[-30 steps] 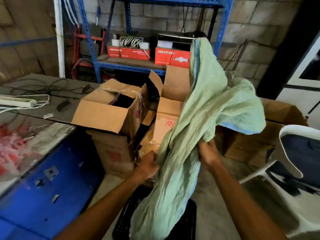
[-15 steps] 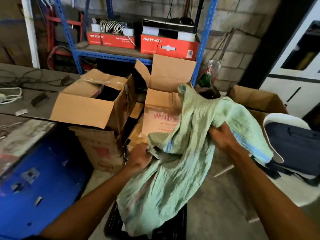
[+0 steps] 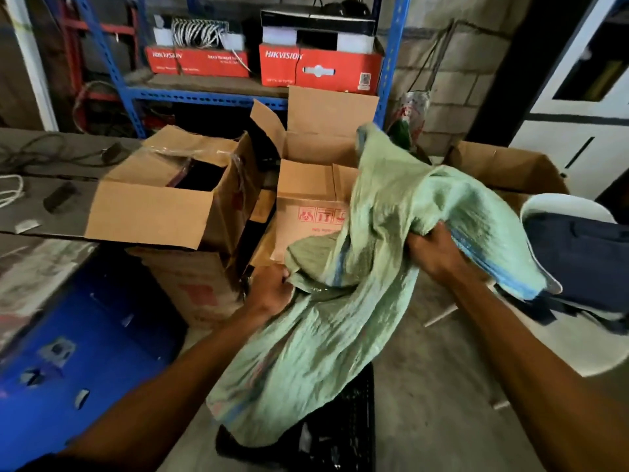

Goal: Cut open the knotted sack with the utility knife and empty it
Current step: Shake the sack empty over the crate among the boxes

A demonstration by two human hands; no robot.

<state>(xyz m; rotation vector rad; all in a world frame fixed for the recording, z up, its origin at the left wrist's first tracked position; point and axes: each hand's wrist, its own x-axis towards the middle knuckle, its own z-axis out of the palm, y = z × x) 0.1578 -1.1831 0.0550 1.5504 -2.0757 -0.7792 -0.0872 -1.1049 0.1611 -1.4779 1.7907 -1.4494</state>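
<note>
A limp, pale green woven sack (image 3: 340, 318) with blue stripes hangs crumpled between my hands above a black plastic crate (image 3: 343, 434) on the floor. My left hand (image 3: 270, 289) grips the sack's left edge at about mid height. My right hand (image 3: 437, 253) clutches a bunched fold on the right, with the sack's upper part draped over it. The sack's lower end trails down into the crate. No utility knife is in view.
Open cardboard boxes (image 3: 163, 206) (image 3: 316, 199) stand just beyond the sack. A blue bench (image 3: 68, 352) is at the left. A white chair with dark cloth (image 3: 578, 253) is at the right. Blue shelving with red boxes (image 3: 320, 66) lines the back wall.
The sack has dropped from being held high and stretched to a low, crumpled bundle. My right hand has shifted right and gathered more fabric; my view has tilted down.
</note>
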